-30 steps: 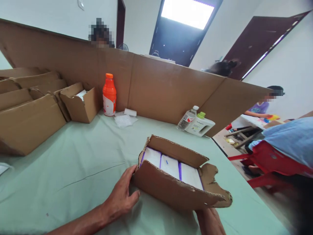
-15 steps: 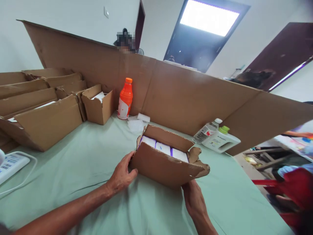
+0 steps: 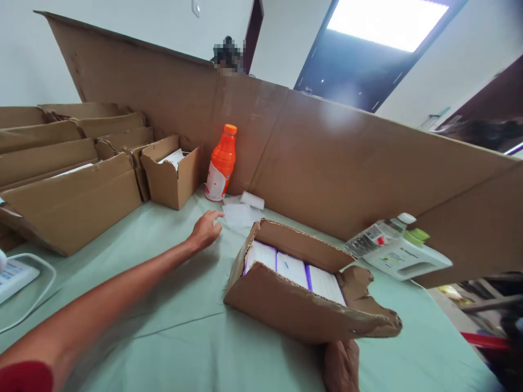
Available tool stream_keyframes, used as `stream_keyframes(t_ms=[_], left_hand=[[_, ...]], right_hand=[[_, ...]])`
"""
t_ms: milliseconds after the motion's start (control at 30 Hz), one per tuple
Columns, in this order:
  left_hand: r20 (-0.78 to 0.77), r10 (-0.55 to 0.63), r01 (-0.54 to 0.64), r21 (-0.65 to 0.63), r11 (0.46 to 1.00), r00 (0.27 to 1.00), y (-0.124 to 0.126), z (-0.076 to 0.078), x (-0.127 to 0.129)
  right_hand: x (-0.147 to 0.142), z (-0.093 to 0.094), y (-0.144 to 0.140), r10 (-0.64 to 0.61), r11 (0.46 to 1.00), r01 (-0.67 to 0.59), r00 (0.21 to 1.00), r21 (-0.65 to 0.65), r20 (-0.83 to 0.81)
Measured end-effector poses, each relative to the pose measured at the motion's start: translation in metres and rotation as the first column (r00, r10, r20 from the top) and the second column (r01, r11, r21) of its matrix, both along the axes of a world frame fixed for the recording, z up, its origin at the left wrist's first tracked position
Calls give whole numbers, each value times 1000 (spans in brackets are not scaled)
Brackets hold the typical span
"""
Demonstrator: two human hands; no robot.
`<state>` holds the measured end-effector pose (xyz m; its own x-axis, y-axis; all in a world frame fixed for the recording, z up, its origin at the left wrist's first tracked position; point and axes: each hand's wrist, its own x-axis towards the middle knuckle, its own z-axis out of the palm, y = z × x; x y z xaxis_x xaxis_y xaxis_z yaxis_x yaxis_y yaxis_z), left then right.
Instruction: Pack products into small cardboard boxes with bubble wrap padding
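An uncovered cardboard box sits on the green cloth in front of me, its right end torn and ragged. Three white packs with purple edges stand in a row inside it. My right hand grips the box's near lower edge towards the right, its fingertips hidden beneath the cardboard. Off the box, my left hand reaches forward over the cloth with fingers apart and nothing in them. Its fingertips are close to a flat clear plastic piece and a small white roll-like item.
Several cardboard boxes stand at left, with a smaller box beside an orange bottle. A clear bottle and white jug lie at right. A tall cardboard panel borders the back. A white corded device lies left.
My left hand has let go of the box's left end and moved forward towards the plastic piece. My right hand stays at the box. The view has shifted, and the box appears nearer.
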<state>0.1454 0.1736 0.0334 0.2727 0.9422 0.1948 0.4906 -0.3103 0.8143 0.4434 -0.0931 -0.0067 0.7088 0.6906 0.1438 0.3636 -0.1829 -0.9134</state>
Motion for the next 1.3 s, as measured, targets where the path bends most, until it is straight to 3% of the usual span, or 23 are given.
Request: stream_keyframes(t_ms=[100,200,333,467,600,733,767,833,900,933,1033,1133,1300], left_hand=[[-72,65,-66,-8,998,995,48,-2,24],[-132,102,-108,-43,993,986,76,-8,43],[-167,146,-164,-98,982,975,92,-13,53],[-129,172,-186,-103,977,977,87,-4,49],[-34,191,-191,-1,982,981,53,22,16],[75,214,-225,184,957,974,-14,62,-51],[107,207,-229,256,939,972,-34,73,-70],[151,174,-227,509,830,973,-75,91,-102],[117,173,-208,622,755,978,-110,102,-123],[82,152,-169,637,752,985,-125,103,-128],[-60,-17,47,536,843,998,-153,89,-124],[-135,-193,226,304,925,972,-164,58,-97],[-97,-317,325,88,942,944,-169,18,-43]], right_hand=[[1,2,0,1,1000,-1,1000,-11,16],[4,0,-2,14,1000,-14,999,-14,45],[6,-5,-3,-9,1000,8,997,7,78],[4,-3,-1,-10,1000,10,998,4,68],[1,3,0,43,999,-45,997,22,61],[-1,5,-1,99,995,-99,995,5,3],[-2,5,-1,99,995,-99,995,-1,1],[-3,4,-1,83,997,-83,996,2,13],[-5,4,0,70,997,-71,997,19,24],[-6,5,0,68,997,-69,997,28,27],[-10,10,0,78,996,-79,996,41,32],[-13,14,0,76,996,-78,996,31,48],[-17,19,-7,54,998,-56,994,21,96]])
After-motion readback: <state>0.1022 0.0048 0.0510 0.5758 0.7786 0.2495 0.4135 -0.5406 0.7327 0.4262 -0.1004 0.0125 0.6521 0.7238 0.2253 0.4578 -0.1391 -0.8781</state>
